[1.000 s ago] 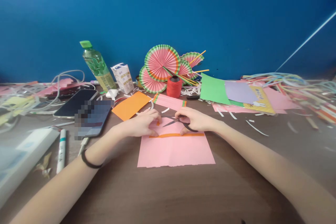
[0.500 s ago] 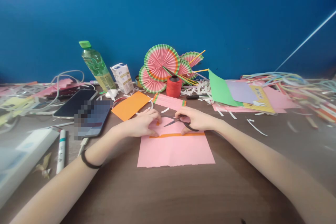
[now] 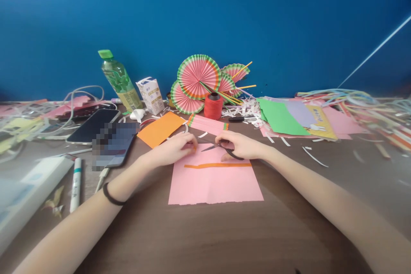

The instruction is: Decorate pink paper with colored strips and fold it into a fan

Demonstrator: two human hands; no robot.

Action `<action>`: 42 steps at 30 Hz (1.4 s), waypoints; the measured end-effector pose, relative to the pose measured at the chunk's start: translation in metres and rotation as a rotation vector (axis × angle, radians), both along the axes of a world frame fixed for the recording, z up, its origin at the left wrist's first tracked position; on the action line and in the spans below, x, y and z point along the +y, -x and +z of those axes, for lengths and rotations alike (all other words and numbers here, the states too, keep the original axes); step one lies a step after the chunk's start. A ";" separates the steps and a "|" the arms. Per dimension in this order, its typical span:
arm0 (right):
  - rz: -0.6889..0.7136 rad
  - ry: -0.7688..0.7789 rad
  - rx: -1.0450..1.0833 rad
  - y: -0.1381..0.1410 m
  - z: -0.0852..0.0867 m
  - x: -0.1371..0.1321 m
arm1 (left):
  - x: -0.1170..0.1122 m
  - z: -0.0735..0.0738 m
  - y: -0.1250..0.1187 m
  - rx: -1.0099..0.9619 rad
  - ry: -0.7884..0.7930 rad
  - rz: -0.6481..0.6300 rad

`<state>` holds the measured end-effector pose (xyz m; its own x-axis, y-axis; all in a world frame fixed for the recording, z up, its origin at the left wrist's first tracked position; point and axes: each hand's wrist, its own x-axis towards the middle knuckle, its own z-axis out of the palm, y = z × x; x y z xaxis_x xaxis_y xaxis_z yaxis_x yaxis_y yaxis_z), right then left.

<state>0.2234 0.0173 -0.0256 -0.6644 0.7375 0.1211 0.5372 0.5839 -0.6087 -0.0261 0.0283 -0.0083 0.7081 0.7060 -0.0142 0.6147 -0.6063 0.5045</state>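
A pink sheet of paper (image 3: pixel 215 186) lies flat on the table, its near edge ragged. Across it runs a thin orange paper strip (image 3: pixel 218 165), with no finger pressing on it. My right hand (image 3: pixel 245 145) grips dark-handled scissors (image 3: pixel 210 147) above the sheet's far half, their blades pointing left. At the sheet's far left corner, my left hand (image 3: pixel 176 147) has its fingers curled together, with a small orange paper piece (image 3: pixel 194 147) at the fingertips. Beyond the hands lies a folded pink paper (image 3: pixel 207 124) with green and orange ends.
Behind stand a red thread spool (image 3: pixel 213 107), pleated paper fans (image 3: pixel 199 76), a milk carton (image 3: pixel 150 95) and a green bottle (image 3: pixel 120 81). An orange sheet (image 3: pixel 160 129), phones (image 3: pixel 120 145) and a marker (image 3: pixel 75 185) lie left; a green sheet (image 3: pixel 284 116) lies right.
Both hands have lifted slightly off the orange strip, the left thumb drawing in toward its fingers. The raised green sheet at the right has dropped flatter over the papers beneath.
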 end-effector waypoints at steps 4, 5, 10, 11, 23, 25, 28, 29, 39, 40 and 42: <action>-0.025 0.009 0.001 0.001 -0.001 0.000 | 0.003 -0.013 -0.004 -0.084 -0.070 0.077; -0.031 0.016 0.005 0.001 -0.002 0.000 | 0.003 -0.016 -0.005 -0.107 -0.074 0.096; -0.056 0.056 0.034 0.002 -0.003 0.000 | 0.004 -0.016 -0.005 -0.109 -0.075 0.186; -0.055 0.058 0.039 0.002 -0.003 0.000 | 0.004 -0.014 -0.004 -0.081 -0.072 0.189; -0.057 0.067 0.035 0.002 -0.003 -0.001 | 0.009 0.017 0.017 0.265 0.071 -0.030; -0.056 0.061 0.036 0.003 -0.003 -0.001 | 0.008 0.020 0.018 0.298 0.059 -0.048; -0.047 0.054 0.035 0.003 -0.003 -0.001 | 0.006 0.021 0.018 0.329 0.025 -0.081; -0.045 0.052 0.034 0.003 -0.003 -0.001 | 0.006 0.022 0.018 0.335 0.014 -0.089; -0.054 0.063 0.044 0.002 -0.004 -0.001 | 0.008 0.021 0.024 0.306 0.099 -0.048; -0.055 0.066 0.045 0.002 -0.004 -0.001 | 0.008 0.020 0.025 0.302 0.116 -0.027; -0.059 0.074 0.050 0.002 -0.004 -0.001 | 0.009 0.018 0.025 0.287 0.137 0.013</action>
